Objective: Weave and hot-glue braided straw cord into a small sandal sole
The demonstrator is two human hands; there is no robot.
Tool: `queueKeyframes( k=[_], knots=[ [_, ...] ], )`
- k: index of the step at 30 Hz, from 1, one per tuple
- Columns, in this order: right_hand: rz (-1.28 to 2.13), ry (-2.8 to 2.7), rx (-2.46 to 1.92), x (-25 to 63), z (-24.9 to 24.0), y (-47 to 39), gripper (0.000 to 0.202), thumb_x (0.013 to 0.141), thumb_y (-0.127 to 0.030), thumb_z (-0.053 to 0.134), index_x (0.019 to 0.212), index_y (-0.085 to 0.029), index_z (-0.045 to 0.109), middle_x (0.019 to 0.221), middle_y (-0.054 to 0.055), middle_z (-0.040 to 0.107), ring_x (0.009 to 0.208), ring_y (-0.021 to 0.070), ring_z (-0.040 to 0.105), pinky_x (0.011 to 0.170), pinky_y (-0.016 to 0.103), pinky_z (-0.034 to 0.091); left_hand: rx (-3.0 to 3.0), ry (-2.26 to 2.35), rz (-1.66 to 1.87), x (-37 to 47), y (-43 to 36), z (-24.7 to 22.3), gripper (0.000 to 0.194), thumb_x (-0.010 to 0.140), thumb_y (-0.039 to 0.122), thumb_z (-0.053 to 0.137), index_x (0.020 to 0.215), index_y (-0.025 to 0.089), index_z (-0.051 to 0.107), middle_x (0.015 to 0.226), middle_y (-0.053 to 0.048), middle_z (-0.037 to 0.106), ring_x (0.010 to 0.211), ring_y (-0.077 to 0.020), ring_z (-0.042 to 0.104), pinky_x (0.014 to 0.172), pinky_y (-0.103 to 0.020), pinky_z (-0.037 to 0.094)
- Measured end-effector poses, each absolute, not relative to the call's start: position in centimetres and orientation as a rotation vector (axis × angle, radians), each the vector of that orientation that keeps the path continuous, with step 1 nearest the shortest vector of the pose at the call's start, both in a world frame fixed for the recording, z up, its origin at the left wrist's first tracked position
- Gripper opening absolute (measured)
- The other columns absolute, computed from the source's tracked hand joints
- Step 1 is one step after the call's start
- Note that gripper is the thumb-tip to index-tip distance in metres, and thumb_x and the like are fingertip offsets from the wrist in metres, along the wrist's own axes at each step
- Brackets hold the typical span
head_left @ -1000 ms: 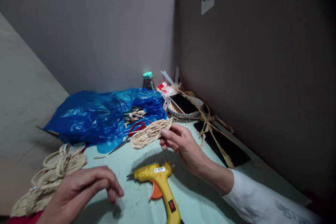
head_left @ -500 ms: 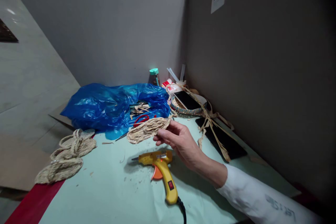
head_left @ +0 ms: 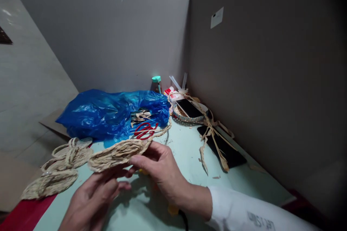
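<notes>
A coiled, flattened oval of braided straw [head_left: 116, 154] is pinched at its right end by my right hand [head_left: 162, 171]. From that end a braided cord [head_left: 162, 130] runs back toward the basket. My left hand [head_left: 94, 196] is under the coil's left part, fingers bent and apart; whether it bears the coil is unclear. Beneath my right hand lies the yellow glue gun [head_left: 172, 210], mostly hidden. Red-handled scissors [head_left: 145, 130] rest just behind the coil. Woven straw sandals [head_left: 50, 183] sit at the left.
A blue plastic bag [head_left: 94, 113] with straw pieces lies at the back left. Farther right are a basket [head_left: 187, 118] holding a phone [head_left: 189, 108], a green-lidded jar [head_left: 156, 83] and a black tablet [head_left: 230, 153] under loose straw strands. Grey panels [head_left: 108, 39] stand behind.
My left hand has come into view under the coil. My right hand has moved left and nearer with the coil, stretching the cord out behind it and covering the glue gun. The view has shifted slightly.
</notes>
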State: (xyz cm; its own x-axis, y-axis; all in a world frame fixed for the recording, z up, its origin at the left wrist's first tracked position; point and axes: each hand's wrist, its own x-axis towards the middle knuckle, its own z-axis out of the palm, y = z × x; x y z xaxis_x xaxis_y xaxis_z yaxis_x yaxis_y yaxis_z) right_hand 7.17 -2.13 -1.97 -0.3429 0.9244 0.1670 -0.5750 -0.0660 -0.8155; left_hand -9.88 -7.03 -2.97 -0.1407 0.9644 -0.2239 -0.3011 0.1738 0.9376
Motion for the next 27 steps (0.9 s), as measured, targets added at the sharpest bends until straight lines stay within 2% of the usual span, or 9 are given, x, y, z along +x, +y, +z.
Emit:
queueKeyframes(
  k=[3,6,9,12,16,23,27],
  knots=[
    [1.633,-1.010,-0.514,6.8,-1.9,-1.9,0.027,0.071,-0.035,0.086,0.089,-0.018,0.077,0.083,0.002,0.072,0.074,0.0153,0.062,0.074,0.029,0.052,0.712,1.046,1.236,-5.9,-5.8,-0.6,0.041,0.073,0.033,0.086,0.112,0.026,0.075,0.111,-0.005,0.078,0.094,-0.0256,0.073,0.079,-0.033,0.061],
    [1.618,-1.037,-0.536,7.4,-1.9,-1.6,0.022,0.075,-0.032,0.083,0.092,-0.019,0.078,0.086,0.001,0.073,0.080,0.0155,0.063,0.080,0.028,0.051,0.781,1.020,1.356,-5.2,-4.7,-0.2,0.034,0.072,0.028,0.086,0.104,0.024,0.077,0.108,-0.005,0.078,0.103,-0.0255,0.070,0.083,-0.029,0.058],
    [1.659,-1.115,-0.518,8.8,-2.0,-1.3,0.021,0.078,-0.030,0.082,0.096,-0.020,0.078,0.093,0.002,0.073,0.088,0.0169,0.064,0.089,0.030,0.049,0.763,0.992,1.373,-5.7,-3.9,-0.3,0.023,0.073,0.025,0.085,0.094,0.020,0.077,0.098,-0.004,0.077,0.091,-0.0202,0.069,0.078,-0.025,0.056],
    [1.694,-1.107,-0.540,10.0,-2.2,-0.9,0.018,0.078,-0.026,0.083,0.095,-0.020,0.078,0.091,0.001,0.070,0.083,0.0146,0.060,0.081,0.026,0.048,0.720,0.988,1.374,-6.1,-3.3,-0.1,0.016,0.072,0.023,0.086,0.083,0.016,0.077,0.086,-0.004,0.074,0.073,-0.0151,0.064,0.068,-0.024,0.055],
    [1.762,-0.976,-0.571,11.0,-2.5,-0.2,0.027,0.076,-0.030,0.084,0.101,-0.022,0.078,0.084,-0.001,0.063,0.070,0.0102,0.050,0.064,0.021,0.043,0.719,0.973,1.314,-6.2,-2.7,0.3,0.018,0.066,0.022,0.090,0.068,0.012,0.075,0.074,-0.004,0.070,0.063,-0.0127,0.059,0.059,-0.023,0.054],
    [1.841,-0.808,-0.592,12.0,-2.9,0.1,0.025,0.070,-0.036,0.089,0.081,-0.017,0.077,0.069,-0.002,0.052,0.063,0.0085,0.041,0.055,0.018,0.037,0.664,0.865,1.204,-6.4,-2.1,0.0,0.019,0.063,0.013,0.089,0.076,0.012,0.075,0.068,-0.001,0.067,0.054,-0.0089,0.055,0.051,-0.020,0.053],
    [1.800,-0.810,-0.621,12.4,-3.0,-0.1,0.020,0.071,-0.030,0.088,0.077,-0.018,0.073,0.072,-0.002,0.052,0.062,0.0093,0.043,0.056,0.021,0.040,0.615,0.816,1.161,-6.4,-1.8,-0.7,0.015,0.070,0.012,0.085,0.081,0.013,0.076,0.076,-0.005,0.072,0.063,-0.0130,0.062,0.056,-0.022,0.056]
  ],
)
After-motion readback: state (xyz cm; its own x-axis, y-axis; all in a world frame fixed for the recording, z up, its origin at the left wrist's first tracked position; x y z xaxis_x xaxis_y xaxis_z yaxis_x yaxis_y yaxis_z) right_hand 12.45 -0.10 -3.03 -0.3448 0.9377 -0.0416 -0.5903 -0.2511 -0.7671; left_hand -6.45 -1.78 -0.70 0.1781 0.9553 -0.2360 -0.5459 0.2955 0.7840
